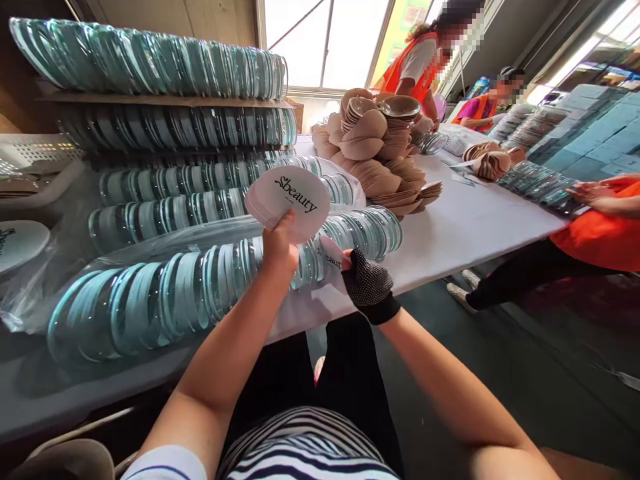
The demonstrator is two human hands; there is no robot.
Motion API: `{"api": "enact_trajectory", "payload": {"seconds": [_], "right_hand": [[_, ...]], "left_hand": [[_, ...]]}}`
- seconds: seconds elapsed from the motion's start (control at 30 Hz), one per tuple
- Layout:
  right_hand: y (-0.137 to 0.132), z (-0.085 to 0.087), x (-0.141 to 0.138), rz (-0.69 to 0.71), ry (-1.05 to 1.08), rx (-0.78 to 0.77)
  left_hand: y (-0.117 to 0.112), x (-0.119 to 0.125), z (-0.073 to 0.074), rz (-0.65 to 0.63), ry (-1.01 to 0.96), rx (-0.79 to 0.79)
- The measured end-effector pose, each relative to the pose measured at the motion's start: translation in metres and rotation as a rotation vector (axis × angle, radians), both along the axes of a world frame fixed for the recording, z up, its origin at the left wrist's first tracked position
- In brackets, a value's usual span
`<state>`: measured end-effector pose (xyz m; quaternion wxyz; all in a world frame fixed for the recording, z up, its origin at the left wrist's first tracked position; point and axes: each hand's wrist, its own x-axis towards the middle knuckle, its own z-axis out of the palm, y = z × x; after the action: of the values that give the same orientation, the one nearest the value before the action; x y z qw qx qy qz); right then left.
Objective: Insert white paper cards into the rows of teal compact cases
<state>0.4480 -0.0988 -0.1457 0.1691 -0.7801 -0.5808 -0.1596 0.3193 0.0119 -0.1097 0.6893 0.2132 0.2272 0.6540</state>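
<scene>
My left hand [281, 243] is closed on a fanned stack of round white cards [300, 203] printed with "beauty" lettering, raised above the glass rows. In my gloved right hand [367, 277], a single round card [331, 255] with the same print is pinched at its edge. That card sits at the front row of round glass discs [200, 287], which stand on edge side by side; whether it is between two discs or in front of them I cannot tell. The right hand wears a black dotted glove with bare fingertips.
More glass rows [150, 60] are stacked behind on the left. Brown round pieces [370, 153] are piled at the table's middle. Clear plastic wrap [45, 287] lies at left. Co-workers in orange vests [420, 67] stand across and at right. The white table [480, 220] extends right.
</scene>
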Motion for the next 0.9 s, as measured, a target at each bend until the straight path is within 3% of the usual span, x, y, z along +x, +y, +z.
{"api": "enact_trajectory", "payload": {"seconds": [0.2, 0.33, 0.5, 0.63, 0.8, 0.9], "right_hand": [[-0.006, -0.018, -0.003, -0.068, 0.119, -0.049], [-0.004, -0.009, -0.006, -0.088, 0.233, 0.010], [0.021, 0.008, 0.007, 0.108, 0.291, -0.019], [0.012, 0.016, 0.025, 0.264, 0.347, -0.088], [0.014, 0.014, 0.009, 0.154, 0.296, -0.178], [0.023, 0.009, -0.005, 0.156, 0.181, -0.270]], "left_hand": [[0.000, -0.003, 0.002, -0.008, -0.012, -0.015], [-0.001, -0.003, 0.004, -0.027, -0.022, -0.035], [-0.001, -0.004, 0.006, -0.018, -0.022, -0.021], [0.002, -0.011, 0.008, -0.051, -0.006, -0.066], [0.002, -0.007, 0.007, -0.044, -0.010, -0.027], [0.001, -0.008, 0.007, -0.017, -0.019, -0.032]]}}
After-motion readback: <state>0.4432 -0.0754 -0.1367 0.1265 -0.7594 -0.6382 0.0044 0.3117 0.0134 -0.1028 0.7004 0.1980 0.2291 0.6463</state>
